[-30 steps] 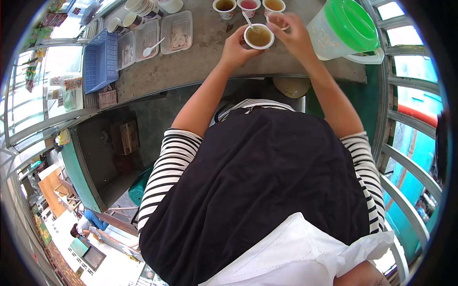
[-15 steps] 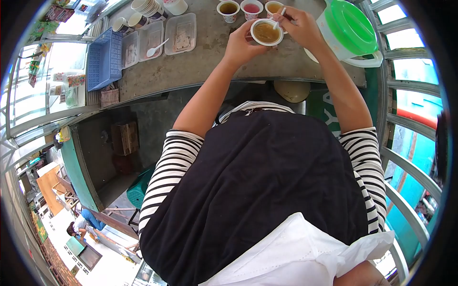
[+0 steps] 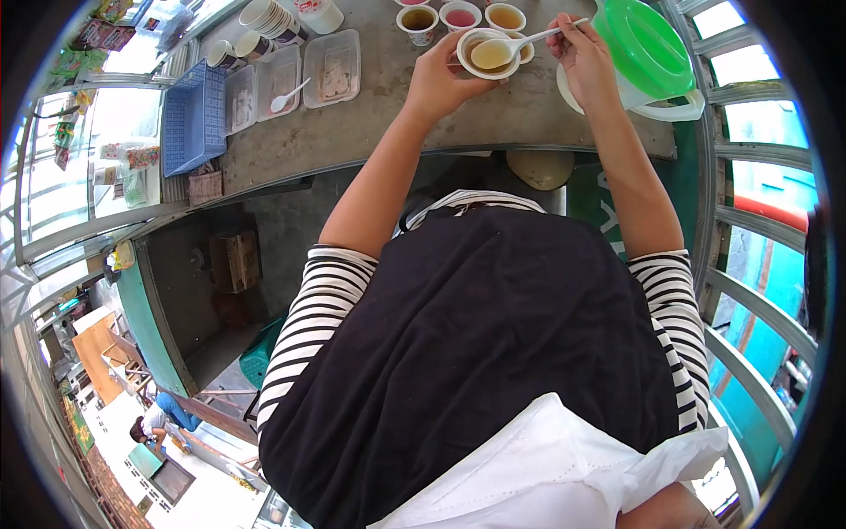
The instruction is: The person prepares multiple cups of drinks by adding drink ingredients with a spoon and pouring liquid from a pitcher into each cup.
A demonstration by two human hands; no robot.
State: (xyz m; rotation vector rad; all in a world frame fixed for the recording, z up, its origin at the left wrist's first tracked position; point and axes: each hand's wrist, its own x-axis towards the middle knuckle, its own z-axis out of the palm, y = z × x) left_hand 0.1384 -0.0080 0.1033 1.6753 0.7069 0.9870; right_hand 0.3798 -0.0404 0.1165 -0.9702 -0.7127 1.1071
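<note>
My left hand (image 3: 445,75) is wrapped round a paper cup (image 3: 470,67) of brownish liquid, held above the counter. Between the fingers of my right hand (image 3: 582,57) is the handle of a white plastic spoon (image 3: 495,55). Its bowl, filled with yellowish liquid, is over the cup's mouth. Just beyond stand a cup of dark liquid (image 3: 418,19), a cup of pink liquid (image 3: 459,17) and a cup of amber liquid (image 3: 505,17). Part of another cup shows behind the one I hold.
A green-lidded container (image 3: 648,48) stands at the right of the counter (image 3: 388,110). Several clear plastic trays (image 3: 332,69), one holding a white spoon (image 3: 290,95), lie left, beside a blue basket (image 3: 194,116) and stacked paper cups (image 3: 264,18). Another person (image 3: 159,423) crouches at lower left.
My right hand has drawn back to the right and lifted the spoon, so its filled bowl now shows above the cup. My left hand keeps its hold and the cup tilts slightly.
</note>
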